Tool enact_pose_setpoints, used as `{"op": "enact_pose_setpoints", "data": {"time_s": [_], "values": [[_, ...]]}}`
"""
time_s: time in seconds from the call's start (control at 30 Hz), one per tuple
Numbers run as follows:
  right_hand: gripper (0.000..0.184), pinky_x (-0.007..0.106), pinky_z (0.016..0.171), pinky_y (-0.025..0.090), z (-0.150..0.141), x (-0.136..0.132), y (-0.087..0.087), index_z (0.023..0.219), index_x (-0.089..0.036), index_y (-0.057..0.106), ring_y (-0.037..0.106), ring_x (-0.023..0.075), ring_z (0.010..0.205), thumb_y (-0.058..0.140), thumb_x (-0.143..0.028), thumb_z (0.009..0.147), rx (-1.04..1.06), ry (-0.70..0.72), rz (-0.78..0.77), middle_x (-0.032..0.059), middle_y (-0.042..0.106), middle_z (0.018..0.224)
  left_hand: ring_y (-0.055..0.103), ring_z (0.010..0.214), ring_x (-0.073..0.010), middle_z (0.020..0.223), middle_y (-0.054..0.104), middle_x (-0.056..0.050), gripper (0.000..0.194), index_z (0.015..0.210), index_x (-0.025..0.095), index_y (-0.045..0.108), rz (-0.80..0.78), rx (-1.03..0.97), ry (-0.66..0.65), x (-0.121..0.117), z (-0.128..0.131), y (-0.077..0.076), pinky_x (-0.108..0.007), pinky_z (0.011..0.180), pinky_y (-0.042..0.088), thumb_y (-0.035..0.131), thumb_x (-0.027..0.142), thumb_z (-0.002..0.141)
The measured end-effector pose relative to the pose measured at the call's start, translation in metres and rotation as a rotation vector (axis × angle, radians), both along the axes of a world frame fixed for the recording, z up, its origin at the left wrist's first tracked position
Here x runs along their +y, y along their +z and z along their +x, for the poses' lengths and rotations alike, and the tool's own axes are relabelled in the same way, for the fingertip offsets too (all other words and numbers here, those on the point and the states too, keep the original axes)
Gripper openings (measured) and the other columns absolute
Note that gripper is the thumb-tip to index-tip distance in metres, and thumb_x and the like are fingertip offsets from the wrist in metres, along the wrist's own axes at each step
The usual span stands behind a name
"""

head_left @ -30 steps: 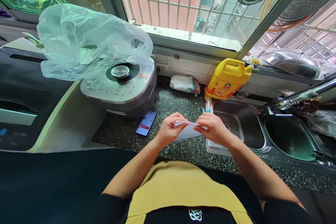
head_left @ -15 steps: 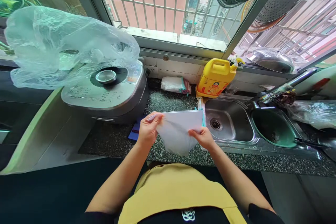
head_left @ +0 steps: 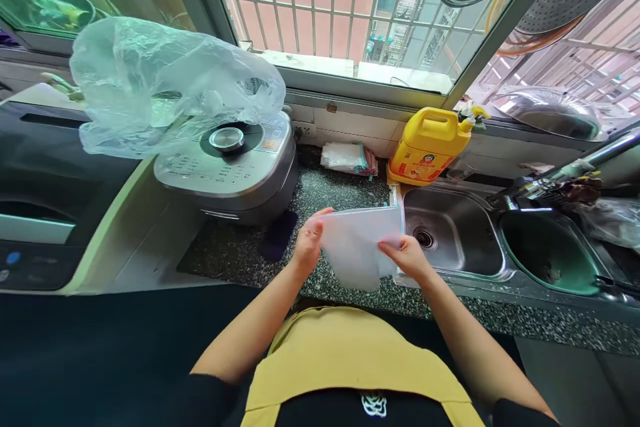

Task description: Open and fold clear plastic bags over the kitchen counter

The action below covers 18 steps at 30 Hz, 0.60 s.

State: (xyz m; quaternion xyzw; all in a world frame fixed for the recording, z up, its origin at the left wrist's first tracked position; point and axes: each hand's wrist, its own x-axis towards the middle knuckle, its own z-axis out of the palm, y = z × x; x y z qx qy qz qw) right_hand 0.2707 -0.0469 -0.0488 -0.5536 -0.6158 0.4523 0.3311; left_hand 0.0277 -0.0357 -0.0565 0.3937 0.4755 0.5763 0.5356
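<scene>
Thumbs and fingertips of your left hand (head_left: 309, 243) and right hand (head_left: 407, 258) pinch the white plastic bag (head_left: 357, 247), hanging above the counter edge (head_left: 350, 297) beside the sink (head_left: 453, 243); rub its top layers apart gently.

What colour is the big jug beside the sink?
The jug is yellow, seen best in the head view.

White bag (head_left: 357, 250); yellow jug (head_left: 427, 147); black-speckled counter (head_left: 240, 250); silver cooker (head_left: 235, 170).
</scene>
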Motion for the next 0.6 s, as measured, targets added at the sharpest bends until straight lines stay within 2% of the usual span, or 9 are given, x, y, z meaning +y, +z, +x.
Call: {"op": "enact_pose_setpoints", "data": {"time_s": [0.03,0.13,0.2,0.23,0.33,0.43,0.5,0.53,0.6], "values": [[0.037,0.029,0.059,0.045,-0.002,0.002,-0.002,0.069,-0.018,0.065,0.056,0.0159,0.059,0.064,-0.055,0.067,-0.021,-0.036,0.022,0.0023,0.064,0.064,0.061,0.090,-0.0247,0.099,0.065,-0.012,0.063,0.096,0.016,0.066,-0.019,0.159,0.042,0.001,-0.007,-0.017,-0.040,0.082,0.048,0.047,0.071,0.072],[0.035,0.027,0.052,0.041,-0.009,0.002,-0.010,0.065,-0.018,0.063,0.050,0.0137,0.052,0.063,-0.053,0.069,-0.053,-0.072,0.073,0.0000,0.058,0.056,0.045,0.121,-0.0364,0.126,0.053,-0.022,0.060,0.104,0.013,0.062,-0.165,0.728,0.139,0.006,-0.033,-0.060,-0.053,0.105,0.025,0.057,0.063,0.071],[0.034,0.026,0.051,0.040,-0.012,-0.001,-0.010,0.064,-0.018,0.063,0.049,0.0135,0.052,0.063,-0.052,0.070,-0.055,-0.037,0.092,-0.0003,0.057,0.056,0.038,0.127,-0.0388,0.131,0.048,-0.024,0.059,0.106,0.012,0.060,-0.211,0.886,0.110,0.010,-0.047,-0.077,-0.055,0.109,0.015,0.057,0.060,0.073],[0.033,0.026,0.051,0.041,-0.013,-0.002,-0.007,0.065,-0.018,0.064,0.050,0.0135,0.052,0.063,-0.051,0.070,-0.048,-0.013,0.096,-0.0002,0.058,0.056,0.038,0.128,-0.0381,0.132,0.048,-0.024,0.060,0.108,0.013,0.059,-0.194,0.887,0.091,0.012,-0.051,-0.079,-0.055,0.109,0.015,0.054,0.062,0.074],[0.034,0.027,0.053,0.043,-0.013,-0.002,0.005,0.066,-0.019,0.064,0.052,0.0138,0.055,0.065,-0.053,0.069,0.016,0.031,0.065,0.0006,0.060,0.060,0.041,0.126,-0.0331,0.129,0.051,-0.021,0.073,0.113,0.014,0.056,-0.042,0.621,0.025,0.020,-0.047,-0.067,-0.049,0.108,0.024,0.047,0.073,0.070],[0.036,0.028,0.057,0.046,-0.009,0.001,0.018,0.069,-0.019,0.065,0.056,0.0144,0.058,0.068,-0.055,0.066,0.078,0.057,0.019,0.0018,0.063,0.064,0.052,0.115,-0.0297,0.118,0.059,-0.018,0.083,0.111,0.015,0.057,0.051,0.175,-0.189,0.028,-0.027,-0.040,-0.042,0.099,0.038,0.055,0.078,0.058],[0.037,0.028,0.059,0.047,-0.007,0.004,0.024,0.070,-0.019,0.065,0.056,0.0147,0.060,0.068,-0.056,0.065,0.088,0.045,0.023,0.0023,0.064,0.066,0.060,0.100,-0.0259,0.102,0.066,-0.014,0.073,0.100,0.015,0.062,0.034,-0.014,-0.298,0.030,-0.013,-0.023,-0.037,0.090,0.044,0.067,0.070,0.053],[0.038,0.028,0.059,0.047,-0.006,0.005,0.026,0.070,-0.019,0.065,0.056,0.0146,0.060,0.068,-0.056,0.065,0.088,0.025,0.037,0.0023,0.064,0.066,0.062,0.091,-0.0235,0.093,0.067,-0.011,0.065,0.092,0.014,0.064,0.015,-0.054,-0.301,0.030,-0.008,-0.016,-0.035,0.086,0.046,0.072,0.065,0.052],[0.039,0.028,0.059,0.047,-0.004,0.006,0.029,0.070,-0.019,0.065,0.056,0.0144,0.060,0.068,-0.057,0.066,0.084,-0.029,0.082,0.0021,0.063,0.066,0.061,0.078,-0.0193,0.079,0.067,-0.007,0.052,0.079,0.014,0.064,0.005,-0.060,-0.226,0.030,-0.004,-0.001,-0.032,0.079,0.047,0.076,0.057,0.052]]}}
